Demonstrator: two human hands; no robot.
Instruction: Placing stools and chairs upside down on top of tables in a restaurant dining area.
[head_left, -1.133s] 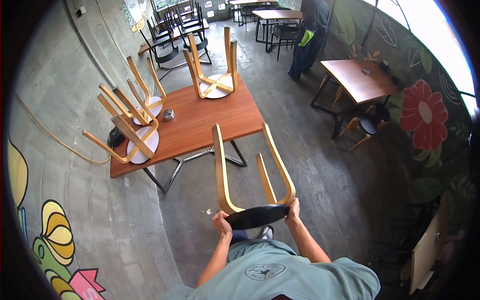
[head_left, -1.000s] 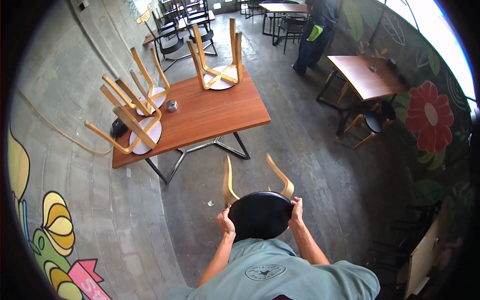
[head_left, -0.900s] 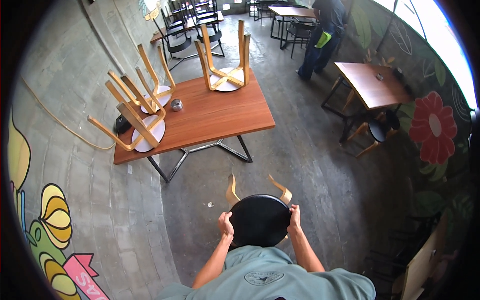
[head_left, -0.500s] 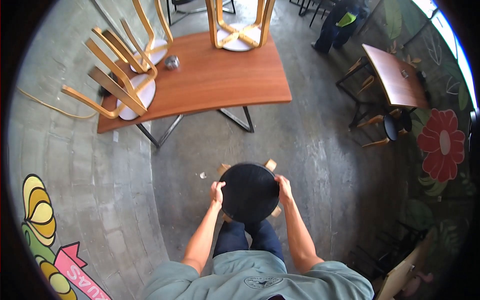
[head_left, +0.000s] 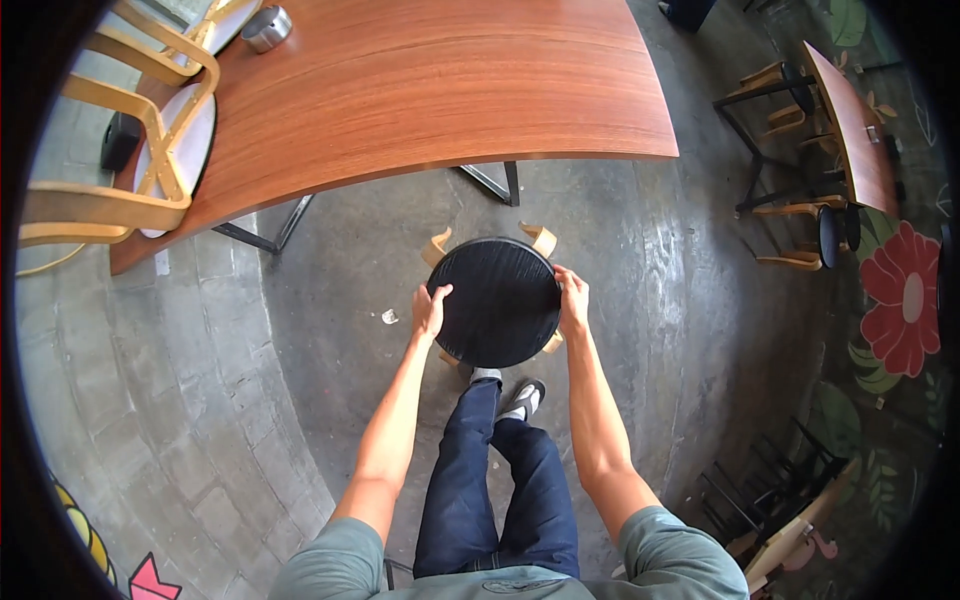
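Observation:
Between my hands is a round stool [head_left: 497, 305] with a black seat and light bent-wood legs that show around its edge. My left hand [head_left: 430, 311] grips the seat's left rim, its thumb on top. On the opposite rim my right hand [head_left: 572, 300] is closed with the fingers partly hidden at the edge. The seat faces up, and I cannot tell whether the legs touch the floor. Just ahead stands a long reddish-brown table [head_left: 430, 90] with black metal legs.
Upturned stools [head_left: 185, 140] rest on the table's left end beside a round metal container [head_left: 266, 29]. A second table [head_left: 850, 135] with stools [head_left: 827, 236] stands at the right. Walls flank both sides. My feet [head_left: 522, 400] are below the stool.
I have come closer to the long table, which now looks larger. The stool stays held in both hands and sits farther out from my body.

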